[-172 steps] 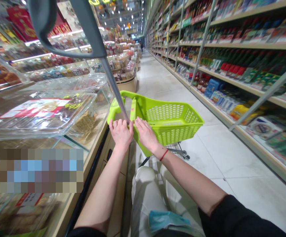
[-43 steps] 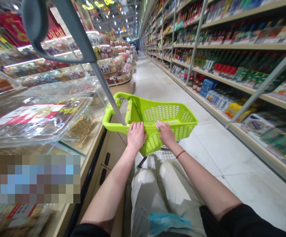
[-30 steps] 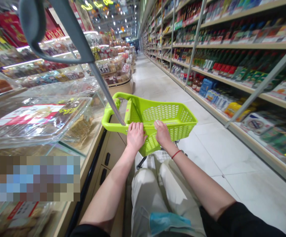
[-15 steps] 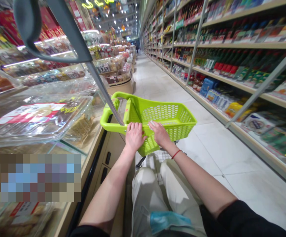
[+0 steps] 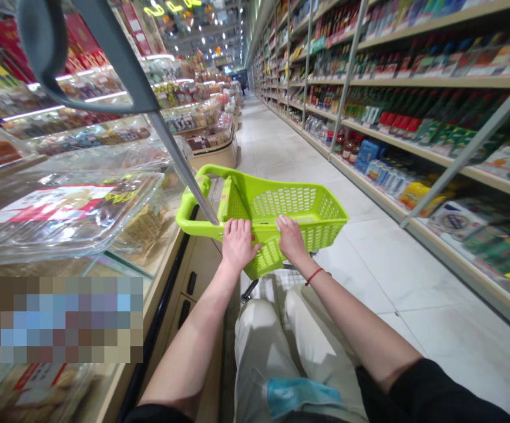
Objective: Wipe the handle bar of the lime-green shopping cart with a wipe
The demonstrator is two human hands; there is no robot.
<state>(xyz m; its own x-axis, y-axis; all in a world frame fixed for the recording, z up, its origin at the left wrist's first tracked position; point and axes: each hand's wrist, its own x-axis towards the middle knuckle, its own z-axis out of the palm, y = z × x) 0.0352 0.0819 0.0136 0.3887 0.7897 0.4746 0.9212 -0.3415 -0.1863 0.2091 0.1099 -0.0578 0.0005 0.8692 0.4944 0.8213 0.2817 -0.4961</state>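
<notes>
A lime-green plastic shopping cart [image 5: 325, 232] with perforated walls stands sideways before me, its looped handle [image 5: 187, 222] to the left. My left hand [image 5: 237, 244] is closed over the near rim, beside a metal pole [image 5: 184, 167]. To its right, my right hand [image 5: 292, 239] is also closed on that rim, its fingers curled over the top and a red cord round the wrist. A small whitish patch shows at its fingertips; I cannot tell what it is. No goods are visible inside the basket part.
A display counter [image 5: 182, 252] with clear plastic food packs [image 5: 70, 205] runs along the left. Tall shelves [image 5: 413, 150] of bottles and cartons line the right. Between them a pale tiled aisle [image 5: 264, 138] stretches ahead. A blue face mask [image 5: 303, 396] lies on my lap.
My right hand has slid a little to the right along the cart's rim, farther from the left hand. The left hand keeps its place on the rim.
</notes>
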